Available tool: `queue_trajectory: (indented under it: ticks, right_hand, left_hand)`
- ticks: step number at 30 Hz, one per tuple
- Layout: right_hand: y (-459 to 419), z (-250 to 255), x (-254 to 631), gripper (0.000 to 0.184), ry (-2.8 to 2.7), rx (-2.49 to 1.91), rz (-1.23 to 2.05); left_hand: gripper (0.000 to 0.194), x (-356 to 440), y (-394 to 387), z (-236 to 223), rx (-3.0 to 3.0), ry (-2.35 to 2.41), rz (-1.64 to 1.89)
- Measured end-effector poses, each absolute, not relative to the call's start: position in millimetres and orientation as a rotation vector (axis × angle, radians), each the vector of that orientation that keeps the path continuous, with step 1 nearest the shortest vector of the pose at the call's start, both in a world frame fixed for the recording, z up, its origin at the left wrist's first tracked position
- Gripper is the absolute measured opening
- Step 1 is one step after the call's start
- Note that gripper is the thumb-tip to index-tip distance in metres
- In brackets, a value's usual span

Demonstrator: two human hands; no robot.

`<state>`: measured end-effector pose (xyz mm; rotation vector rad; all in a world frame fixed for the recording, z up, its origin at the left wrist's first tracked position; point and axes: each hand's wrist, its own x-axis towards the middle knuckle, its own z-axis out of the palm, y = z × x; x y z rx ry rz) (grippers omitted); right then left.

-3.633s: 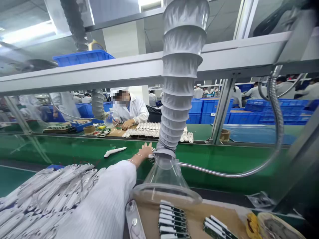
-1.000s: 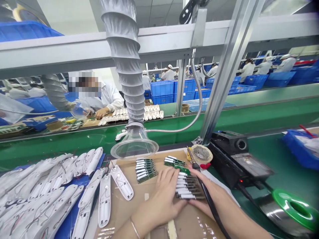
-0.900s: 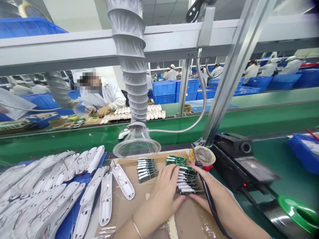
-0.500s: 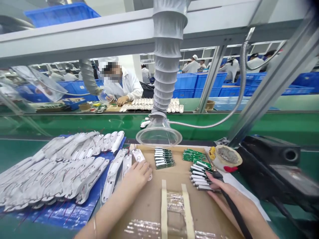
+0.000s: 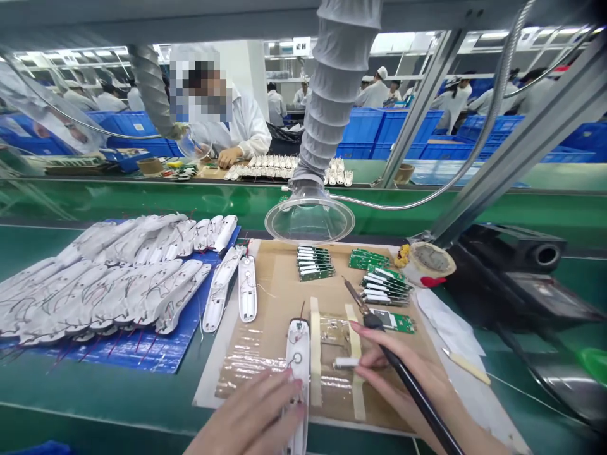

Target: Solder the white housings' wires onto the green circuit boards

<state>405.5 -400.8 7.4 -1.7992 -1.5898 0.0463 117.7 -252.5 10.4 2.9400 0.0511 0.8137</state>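
My left hand (image 5: 256, 411) has its fingers closed over the lower part of a long white plastic housing (image 5: 298, 347), which lies on the cardboard with a round part and thin wires inside. My right hand (image 5: 408, 379) grips the black handle of a soldering iron (image 5: 403, 366), its metal tip pointing up and away over the cardboard. Between thumb and fingertips the same hand pinches a small white-topped circuit board (image 5: 346, 363). Beyond it lie a green circuit board with a silvery panel (image 5: 392, 320) and a fanned row of circuit boards (image 5: 385, 287).
Many wired white housings (image 5: 118, 294) cover a blue sheet at left. Two more housings (image 5: 247, 287) lie beside the cardboard (image 5: 275, 278). A clear fume hood (image 5: 309, 220) hangs ahead. A sponge holder (image 5: 430, 262), black box (image 5: 516, 272) and cream-handled tool (image 5: 467, 366) are at right.
My left hand has drawn one housing toward me, onto the near cardboard. My right hand has moved left from the fanned boards with the iron and a small board. The view has tilted down.
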Motion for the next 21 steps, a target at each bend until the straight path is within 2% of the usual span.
queue_trajectory:
  ticks: [3, 6, 13, 21]
  right_hand:
    - [-384, 10, 403, 0.050, -1.624, -1.805, 0.110]
    - [-375, 9, 405, 0.050, -1.593, -1.862, 0.116]
    - [-375, 2, 398, 0.052, -1.684, -1.799, 0.187]
    - [-386, -4, 397, 0.058, -1.706, -1.811, 0.291]
  left_hand:
    - [0.042, 114, -237, 21, 2.586, 0.486, 0.911]
    - [0.025, 136, -216, 33, 2.281, 0.691, 0.823]
    - [0.024, 214, -194, 33, 1.870, 0.597, 0.380]
    - [0.024, 215, -191, 21, 1.775, 0.593, 0.457]
